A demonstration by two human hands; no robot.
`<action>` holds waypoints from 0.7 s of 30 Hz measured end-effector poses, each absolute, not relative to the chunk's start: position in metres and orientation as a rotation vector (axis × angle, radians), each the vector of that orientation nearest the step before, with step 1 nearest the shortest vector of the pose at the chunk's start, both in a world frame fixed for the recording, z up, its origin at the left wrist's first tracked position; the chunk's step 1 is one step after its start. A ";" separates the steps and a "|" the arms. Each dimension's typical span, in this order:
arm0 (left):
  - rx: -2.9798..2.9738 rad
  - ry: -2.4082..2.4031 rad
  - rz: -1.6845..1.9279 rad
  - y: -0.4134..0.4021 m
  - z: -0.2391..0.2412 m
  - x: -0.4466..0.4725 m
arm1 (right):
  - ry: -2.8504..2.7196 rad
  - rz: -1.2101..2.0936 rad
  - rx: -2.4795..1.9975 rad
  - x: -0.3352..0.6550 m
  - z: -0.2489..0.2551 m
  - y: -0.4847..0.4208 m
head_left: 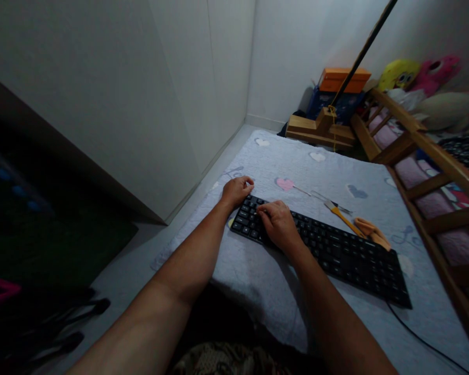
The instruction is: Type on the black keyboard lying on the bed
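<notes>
A black keyboard (336, 247) lies aslant on a pale cloth with heart prints (254, 276). My left hand (236, 191) is at its far left corner, fingers curled and thumb and forefinger drawn together; what they hold, if anything, does not show. Over the left part of the keys, my right hand (278, 220) has its fingers pinched together close to the keycaps. Whatever sits in that pinch is too small to make out. Beyond the keyboard lie a yellow-handled brush (344, 217), a thin metal tool (323, 197), a thin stick (301, 190) and a folded brown-orange cloth (372, 232).
A pale cabinet (172, 94) rises at the left. Along the right runs a wooden bed rail (433, 140), with plush toys (398, 75) behind it. A wooden stand (316, 127) with a dark pole is at the back. The keyboard's cable (418, 338) trails to the lower right.
</notes>
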State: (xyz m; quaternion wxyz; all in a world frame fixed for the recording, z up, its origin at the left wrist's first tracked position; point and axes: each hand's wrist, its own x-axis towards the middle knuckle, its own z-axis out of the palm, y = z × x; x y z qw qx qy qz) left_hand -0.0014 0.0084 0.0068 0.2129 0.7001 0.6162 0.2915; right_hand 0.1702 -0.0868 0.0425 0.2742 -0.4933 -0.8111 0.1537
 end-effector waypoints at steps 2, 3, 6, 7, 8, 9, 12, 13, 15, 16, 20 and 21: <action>1.953 1.705 0.812 0.008 0.007 -0.001 | -2.178 0.415 -1.325 0.170 0.041 -0.088; 1.956 1.704 0.808 0.008 0.007 -0.001 | -2.175 0.416 -1.326 0.170 0.041 -0.089; 1.955 1.709 0.792 0.008 0.007 -0.001 | -2.158 0.411 -1.327 0.170 0.039 -0.090; 1.953 1.710 0.792 0.008 0.007 -0.001 | -2.150 0.404 -1.328 0.170 0.038 -0.090; 1.951 1.711 0.796 0.008 0.007 -0.001 | -2.140 0.395 -1.331 0.169 0.037 -0.089; 1.949 1.712 0.801 0.008 0.007 -0.001 | -2.129 0.388 -1.334 0.169 0.037 -0.089; 1.947 1.716 0.805 0.008 0.007 -0.001 | -2.101 0.371 -1.343 0.169 0.035 -0.088; 1.948 1.718 0.800 0.008 0.007 -0.001 | -2.095 0.367 -1.346 0.169 0.035 -0.087; 1.951 1.720 0.788 0.008 0.008 -0.001 | -2.090 0.355 -1.352 0.169 0.033 -0.086; 1.953 1.723 0.783 0.008 0.008 -0.001 | -2.087 0.351 -1.355 0.169 0.033 -0.086; 1.960 1.725 0.782 0.007 0.009 0.000 | -2.071 0.352 -1.354 0.169 0.031 -0.085; 1.959 1.725 0.783 0.007 0.010 0.000 | -2.070 0.355 -1.352 0.170 0.032 -0.085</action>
